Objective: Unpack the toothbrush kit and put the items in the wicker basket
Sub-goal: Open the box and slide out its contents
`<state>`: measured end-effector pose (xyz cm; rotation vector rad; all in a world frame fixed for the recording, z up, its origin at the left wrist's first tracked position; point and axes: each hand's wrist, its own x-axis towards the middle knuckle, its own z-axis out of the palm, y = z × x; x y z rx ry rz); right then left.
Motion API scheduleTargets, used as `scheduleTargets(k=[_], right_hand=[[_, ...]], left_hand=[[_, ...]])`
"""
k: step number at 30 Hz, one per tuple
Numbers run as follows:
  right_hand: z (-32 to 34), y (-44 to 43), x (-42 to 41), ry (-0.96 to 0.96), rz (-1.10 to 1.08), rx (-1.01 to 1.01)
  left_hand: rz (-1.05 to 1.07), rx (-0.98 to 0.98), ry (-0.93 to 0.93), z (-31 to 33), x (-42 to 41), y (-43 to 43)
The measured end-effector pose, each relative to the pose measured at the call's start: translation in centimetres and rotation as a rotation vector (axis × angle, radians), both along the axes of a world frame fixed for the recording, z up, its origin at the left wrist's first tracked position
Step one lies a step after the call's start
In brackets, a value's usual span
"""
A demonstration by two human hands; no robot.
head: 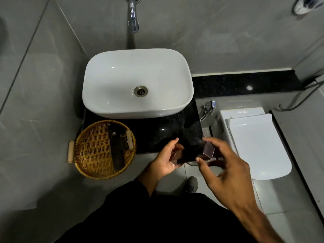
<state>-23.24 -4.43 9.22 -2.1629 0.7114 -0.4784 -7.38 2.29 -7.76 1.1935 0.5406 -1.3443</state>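
A small dark box (190,155), the toothbrush kit, is held in front of the counter's edge, its end flap (208,150) folded open toward the right. My left hand (166,159) grips the box from the left. My right hand (222,165) has its fingers on the flap end. The round wicker basket (87,155) sits at the counter's front left corner, overhanging the edge. Inside it lie a long dark packet (115,149) and a smaller dark item (124,142) beside it.
A white basin (138,83) stands on the black granite counter (168,130), with a chrome tap (133,18) on the wall above. A closed white toilet (254,142) is to the right. Grey tiled walls lie left and behind.
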Motion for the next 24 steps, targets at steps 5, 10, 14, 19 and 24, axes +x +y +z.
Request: scheduleTargets(k=[5, 10, 14, 19, 24], right_hand=[[0.0, -0.4, -0.2, -0.014, -0.005, -0.007], [1.3, -1.7, -0.3, -0.136, -0.08, -0.027], [2.1, -3.0, -0.9, -0.277, -0.153, -0.028], [1.6, -5.6, -2.7, -0.495, -0.294, 0.035], [-1.8, -8.2, -4.0, -0.577, -0.411, 0.354]], left_hand=[[-0.061, 0.007, -0.033, -0.9, -0.1, -0.7], [-0.126, 0.074, -0.101, -0.8, -0.1, -1.9], [-0.142, 0.156, -0.201, -1.4, 0.1, -2.7], [-0.035, 0.267, -0.198, -1.9, 1.0, -3.1], [0.034, 0.179, -0.056, -0.6, 2.1, -4.7]])
